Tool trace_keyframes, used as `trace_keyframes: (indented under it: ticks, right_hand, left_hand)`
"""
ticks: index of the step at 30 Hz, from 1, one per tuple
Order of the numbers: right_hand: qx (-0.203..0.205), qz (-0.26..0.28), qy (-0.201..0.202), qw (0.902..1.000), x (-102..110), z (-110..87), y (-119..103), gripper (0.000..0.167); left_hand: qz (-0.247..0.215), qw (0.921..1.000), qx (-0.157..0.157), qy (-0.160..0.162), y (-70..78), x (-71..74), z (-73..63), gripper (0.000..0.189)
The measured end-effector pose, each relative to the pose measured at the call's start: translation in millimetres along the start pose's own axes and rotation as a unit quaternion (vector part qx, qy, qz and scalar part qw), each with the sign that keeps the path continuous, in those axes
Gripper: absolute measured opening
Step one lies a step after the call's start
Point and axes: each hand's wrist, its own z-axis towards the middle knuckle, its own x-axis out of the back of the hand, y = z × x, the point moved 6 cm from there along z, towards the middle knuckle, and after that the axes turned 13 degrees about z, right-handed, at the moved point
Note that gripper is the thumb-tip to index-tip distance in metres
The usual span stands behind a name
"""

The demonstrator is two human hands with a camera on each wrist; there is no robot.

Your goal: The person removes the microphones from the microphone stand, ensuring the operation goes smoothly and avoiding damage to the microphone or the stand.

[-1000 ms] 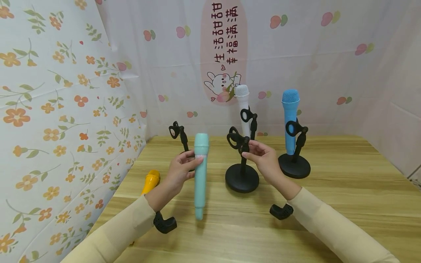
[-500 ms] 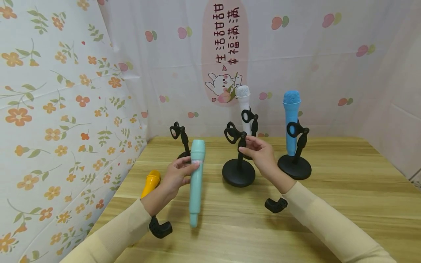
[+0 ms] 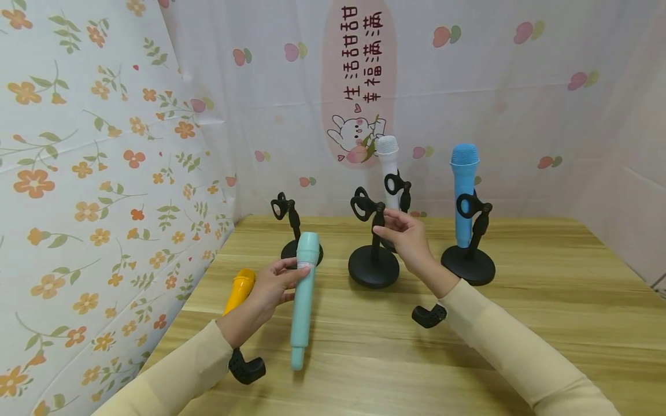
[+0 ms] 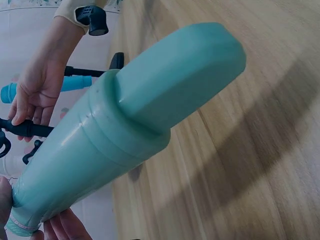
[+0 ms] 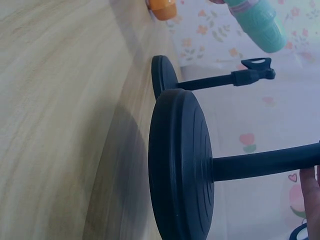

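In the head view my left hand [image 3: 267,289] grips a mint-green microphone [image 3: 302,312] near its head, the tail end pointing down toward me. That tail [image 4: 185,70] fills the middle of the left wrist view. My right hand [image 3: 408,240] pinches the upper pole of a black microphone stand [image 3: 373,268], whose ring clip is unfilled and faces left. In the right wrist view the round base [image 5: 182,165] of this stand shows edge-on, with its shadow on the wood beside it. A second stand with an unfilled clip [image 3: 281,206] is behind the mint microphone.
A white microphone [image 3: 387,147] sits in a stand behind my right hand. To its right a blue microphone [image 3: 465,173] leans in another stand [image 3: 468,266]. An orange microphone [image 3: 241,289] lies left of my left forearm on the wooden table [image 3: 546,323]. Printed cloth [image 3: 260,86] hangs behind.
The right hand and its stand have shifted left and a little farther from me. The left hand has drawn the mint-green microphone left and nearer, uncovering more of the stand behind it.
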Motion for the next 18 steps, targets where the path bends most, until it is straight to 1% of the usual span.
trace_keyframes:
  ticks: [3, 7, 12, 18]
  right_hand:
    - [0.009, -0.006, 0.003, 0.9999, -2, 3.4, -1, 0.046]
    - [0.010, -0.005, 0.002, 0.9999, -5, 7.9, 0, 0.046]
    - [-0.003, -0.011, 0.004, 0.9999, -8, 12.8, 2, 0.047]
    - [-0.020, 0.003, 0.009, 0.9998, -13, 19.4, 4, 0.048]
  left_hand:
    - [0.003, 1.0000, 0.003, 0.004, -3.0, 2.5, 0.1, 0.048]
    - [0.009, 0.9999, 0.007, 0.005, -7.2, 6.4, 1.2, 0.050]
    - [0.016, 0.9997, 0.020, 0.002, -13.1, 10.0, 3.5, 0.052]
    - [0.034, 0.9988, 0.035, 0.000, -20.6, 16.3, 6.4, 0.056]
